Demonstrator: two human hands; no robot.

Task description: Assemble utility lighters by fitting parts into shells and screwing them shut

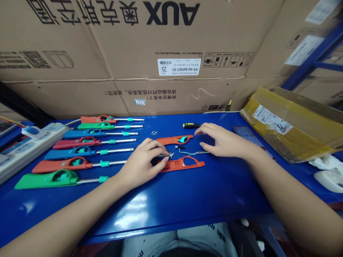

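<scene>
An orange lighter lies taken apart on the blue table (187, 196). Its two shell halves are separate: the upper half (175, 139) carries a teal trigger, the lower half (183, 164) lies nearer me. My left hand (144, 162) pinches a small metal part with thin wires (184, 152) at the left end of the lower half. Hovering over the right ends of the halves, my right hand (223, 141) has its fingers spread and holds nothing. A black and yellow screwdriver (191, 125) lies just behind it.
Several assembled long-nose lighters (88, 151) in red, green, blue and orange lie in a row at the left. A white power strip (26, 146) is at the far left. A taped cardboard parcel (292, 125) sits at the right, large cartons (150, 53) behind.
</scene>
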